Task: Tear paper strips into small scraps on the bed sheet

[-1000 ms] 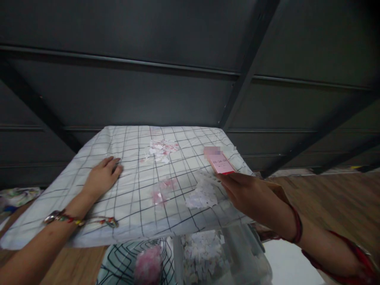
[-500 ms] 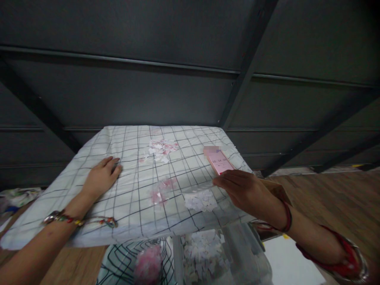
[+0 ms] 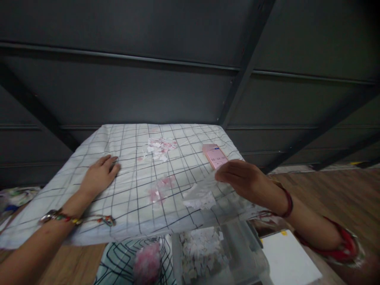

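My left hand [image 3: 100, 175] lies on the checked cloth at the left, fingers stretched out and holding nothing. At the right, my right hand [image 3: 245, 180] is closed, pinching the edge of a thin clear plastic bag [image 3: 204, 183] just above the cloth. White paper scraps [image 3: 200, 200] show at the bag's lower part; whether they lie inside or beneath it, I cannot tell. Just beyond my right fingertips lies a phone [image 3: 216, 156] with a timer on its pink screen. Left of the bag are clear packets with pink bits [image 3: 160, 190]. A pile of white and pink scraps [image 3: 161, 147] lies farther back.
The checked cloth [image 3: 130, 213] covers the table, which meets a dark panelled wall [image 3: 142, 91]. Below the front edge stand a clear plastic bin [image 3: 246, 253] with paper scraps, a pink bundle [image 3: 147, 263] on patterned fabric, and a white flat box [image 3: 289, 259].
My right hand has drawn slightly off the phone, and the clear bag stands up more from the cloth. My left hand stays in place. The view has shifted slightly.
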`<action>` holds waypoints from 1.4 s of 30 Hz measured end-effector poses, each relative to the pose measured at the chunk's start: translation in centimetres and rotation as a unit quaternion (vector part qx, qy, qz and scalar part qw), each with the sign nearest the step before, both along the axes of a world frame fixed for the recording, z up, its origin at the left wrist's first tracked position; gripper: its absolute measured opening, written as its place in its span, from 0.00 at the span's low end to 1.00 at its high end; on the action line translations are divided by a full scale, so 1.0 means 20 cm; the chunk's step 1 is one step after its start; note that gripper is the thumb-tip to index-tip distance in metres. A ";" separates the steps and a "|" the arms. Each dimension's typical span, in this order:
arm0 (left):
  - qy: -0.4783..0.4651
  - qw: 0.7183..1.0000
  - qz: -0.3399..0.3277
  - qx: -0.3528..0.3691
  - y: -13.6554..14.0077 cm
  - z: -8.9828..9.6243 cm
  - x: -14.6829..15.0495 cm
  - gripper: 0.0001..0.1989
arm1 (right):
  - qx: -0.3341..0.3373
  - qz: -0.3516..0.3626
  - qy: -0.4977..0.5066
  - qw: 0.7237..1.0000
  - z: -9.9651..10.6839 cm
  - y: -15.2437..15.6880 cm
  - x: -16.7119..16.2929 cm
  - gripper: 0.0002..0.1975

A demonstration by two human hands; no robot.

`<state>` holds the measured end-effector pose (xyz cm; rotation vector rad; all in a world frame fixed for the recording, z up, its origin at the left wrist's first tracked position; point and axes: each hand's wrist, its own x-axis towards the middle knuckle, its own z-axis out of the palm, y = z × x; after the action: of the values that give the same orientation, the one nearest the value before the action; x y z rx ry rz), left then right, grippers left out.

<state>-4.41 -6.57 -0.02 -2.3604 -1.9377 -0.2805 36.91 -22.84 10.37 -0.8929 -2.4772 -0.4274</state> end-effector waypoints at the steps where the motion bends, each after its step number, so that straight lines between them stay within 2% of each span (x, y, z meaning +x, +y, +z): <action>1: 0.000 1.000 -0.001 0.003 0.00 0.00 0.00 0.34 | -0.019 0.008 0.009 1.000 -0.01 0.04 0.01 0.13; 4: 0.001 1.000 -0.006 0.016 0.01 -0.02 -0.01 0.34 | -0.062 0.030 0.002 0.998 -0.04 0.16 0.04 0.13; 7: -0.003 1.000 -0.010 0.026 0.02 -0.03 -0.02 0.33 | -0.110 0.029 -0.015 0.993 -0.07 0.21 0.04 0.16; 10: -0.003 0.999 -0.014 0.029 0.02 -0.04 -0.03 0.33 | -0.140 0.028 -0.010 0.990 -0.08 0.18 0.06 0.17; 13: 0.000 0.999 -0.011 0.031 0.02 -0.04 -0.03 0.32 | -0.143 0.029 -0.016 0.989 -0.06 0.12 0.09 0.17; 16: 0.001 1.000 -0.013 0.025 0.02 -0.03 -0.02 0.34 | -0.129 0.035 -0.031 0.991 -0.04 0.04 0.10 0.19; 24: -0.003 0.999 -0.024 0.024 0.02 -0.03 -0.02 0.35 | -0.044 0.031 -0.044 0.998 0.03 -0.18 0.04 0.14; 28: -0.001 0.999 -0.029 0.034 0.03 -0.05 -0.03 0.31 | -0.054 0.013 -0.043 0.998 0.03 -0.29 0.05 0.14; 32: -0.001 1.000 -0.019 0.024 0.02 -0.04 -0.02 0.34 | -0.078 -0.009 -0.039 0.996 0.02 -0.38 0.07 0.14; 35: -0.003 1.000 -0.004 0.007 0.01 -0.01 0.00 0.35 | -0.065 -0.022 -0.023 0.997 0.05 -0.38 0.07 0.14; 40: -0.001 1.000 0.004 -0.004 -0.01 0.02 0.02 0.36 | 0.002 -0.084 -0.036 0.996 0.05 -0.26 0.04 0.17; 42: 0.000 1.000 0.003 -0.004 -0.01 0.02 0.02 0.36 | 0.009 -0.100 -0.052 0.994 0.03 -0.24 0.03 0.17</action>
<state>-3.95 -6.78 0.36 -2.3574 -1.9496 -0.2727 37.46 -27.55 11.00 -1.1438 -2.4813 -0.5774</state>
